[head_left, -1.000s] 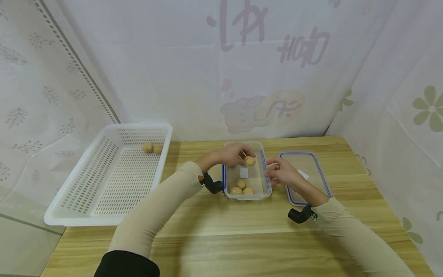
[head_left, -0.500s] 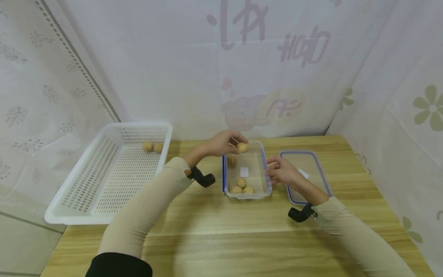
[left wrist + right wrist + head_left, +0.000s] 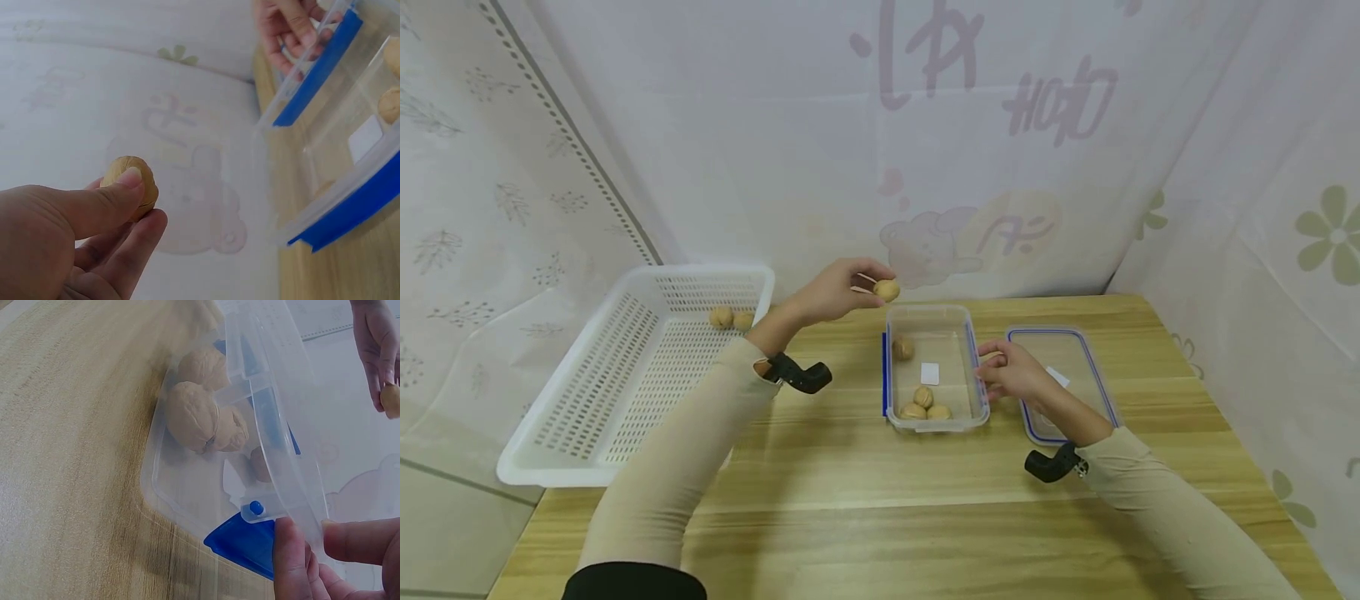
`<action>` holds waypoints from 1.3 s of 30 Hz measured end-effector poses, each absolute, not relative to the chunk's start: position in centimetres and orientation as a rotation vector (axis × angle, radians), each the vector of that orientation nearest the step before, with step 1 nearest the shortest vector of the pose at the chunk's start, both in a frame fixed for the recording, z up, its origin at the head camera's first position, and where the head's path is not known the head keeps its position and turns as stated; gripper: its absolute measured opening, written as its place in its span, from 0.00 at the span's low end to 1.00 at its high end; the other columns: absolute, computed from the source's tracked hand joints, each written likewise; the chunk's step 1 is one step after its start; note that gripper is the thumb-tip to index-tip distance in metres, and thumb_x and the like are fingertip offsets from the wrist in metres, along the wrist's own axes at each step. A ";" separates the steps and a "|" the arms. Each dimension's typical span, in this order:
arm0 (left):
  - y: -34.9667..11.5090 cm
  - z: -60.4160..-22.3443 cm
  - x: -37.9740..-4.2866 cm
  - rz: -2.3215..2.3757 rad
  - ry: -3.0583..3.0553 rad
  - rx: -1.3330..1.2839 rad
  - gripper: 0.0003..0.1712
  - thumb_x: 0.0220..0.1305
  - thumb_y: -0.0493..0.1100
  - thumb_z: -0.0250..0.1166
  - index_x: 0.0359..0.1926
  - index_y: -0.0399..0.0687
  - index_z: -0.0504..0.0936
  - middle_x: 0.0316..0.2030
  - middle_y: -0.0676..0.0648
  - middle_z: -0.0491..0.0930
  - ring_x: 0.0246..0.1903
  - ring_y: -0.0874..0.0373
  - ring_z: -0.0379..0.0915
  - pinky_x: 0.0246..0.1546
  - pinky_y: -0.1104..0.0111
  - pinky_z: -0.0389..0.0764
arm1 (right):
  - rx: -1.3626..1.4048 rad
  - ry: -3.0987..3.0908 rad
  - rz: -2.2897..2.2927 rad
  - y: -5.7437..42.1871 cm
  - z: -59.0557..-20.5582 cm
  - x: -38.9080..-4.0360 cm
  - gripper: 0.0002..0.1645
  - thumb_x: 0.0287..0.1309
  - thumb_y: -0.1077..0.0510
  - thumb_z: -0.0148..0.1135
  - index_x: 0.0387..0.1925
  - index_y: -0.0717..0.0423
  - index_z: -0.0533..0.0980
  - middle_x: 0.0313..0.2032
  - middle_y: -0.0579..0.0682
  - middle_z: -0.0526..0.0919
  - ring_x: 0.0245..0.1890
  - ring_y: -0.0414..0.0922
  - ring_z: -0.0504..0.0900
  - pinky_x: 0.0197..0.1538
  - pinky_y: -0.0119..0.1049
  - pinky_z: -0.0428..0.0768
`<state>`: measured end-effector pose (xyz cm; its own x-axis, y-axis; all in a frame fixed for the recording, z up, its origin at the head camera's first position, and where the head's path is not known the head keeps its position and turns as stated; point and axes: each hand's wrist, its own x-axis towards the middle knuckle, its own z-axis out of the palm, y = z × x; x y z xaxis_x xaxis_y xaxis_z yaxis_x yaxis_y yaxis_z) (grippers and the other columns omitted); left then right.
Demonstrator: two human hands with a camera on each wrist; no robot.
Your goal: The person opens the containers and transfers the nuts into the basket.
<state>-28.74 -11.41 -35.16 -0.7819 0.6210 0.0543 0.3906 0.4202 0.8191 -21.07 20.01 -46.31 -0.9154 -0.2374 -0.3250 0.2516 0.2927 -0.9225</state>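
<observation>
Thumb and fingers of my left hand (image 3: 842,287) pinch a walnut (image 3: 887,290), up beyond the far left corner of a clear plastic food container (image 3: 953,367). The left wrist view shows the thumb pressed on the walnut's (image 3: 127,164) side. Inside the container, three walnuts cluster at the near end and a single walnut (image 3: 903,348) lies toward the far left. At the container's right wall is my right hand (image 3: 1017,373); in the right wrist view its thumb (image 3: 359,540) and fingers grip the rim beside a blue clip (image 3: 240,540).
A white perforated basket (image 3: 647,400) stands on the left, two walnuts (image 3: 721,317) in its far right corner. The container's clear lid (image 3: 1078,367) with a blue seal lies to the right, partly under the right forearm. A printed curtain (image 3: 820,167) hangs behind the wooden table (image 3: 880,517).
My left hand has carried the walnut from over the container up and to the left, uncovering the far-left walnut inside. The right hand stays at the container's right wall.
</observation>
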 end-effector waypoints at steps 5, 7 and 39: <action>-13.3 -34.6 -28.8 1.364 2.431 0.787 0.23 0.68 0.28 0.65 0.63 0.31 0.75 0.61 0.35 0.74 0.61 0.41 0.74 0.57 0.57 0.80 | 0.017 2.164 -1.659 20.0 -46.3 -21.0 0.28 0.71 0.69 0.57 0.67 0.72 0.61 0.44 0.63 0.79 0.35 0.46 0.81 0.34 0.35 0.87; -14.1 -34.5 -28.8 1.388 2.437 0.756 0.24 0.68 0.28 0.65 0.63 0.31 0.74 0.61 0.35 0.74 0.61 0.41 0.73 0.57 0.58 0.80 | 0.018 2.163 -1.660 20.0 -46.3 -21.0 0.28 0.71 0.69 0.57 0.67 0.72 0.61 0.44 0.63 0.79 0.35 0.46 0.81 0.34 0.35 0.87; -27.7 -35.3 -28.4 1.680 2.562 0.277 0.31 0.75 0.42 0.62 0.74 0.40 0.65 0.66 0.48 0.70 0.62 0.62 0.70 0.59 0.75 0.74 | 0.045 2.185 -1.638 20.1 -46.5 -21.0 0.27 0.71 0.68 0.57 0.66 0.70 0.63 0.44 0.61 0.79 0.34 0.45 0.81 0.36 0.37 0.87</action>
<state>-28.42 -27.70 -35.28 -0.9817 0.1854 0.0436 0.1140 0.3882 0.9145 -21.03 20.08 -46.47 -0.9163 -0.2141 -0.3384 0.2649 0.3098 -0.9132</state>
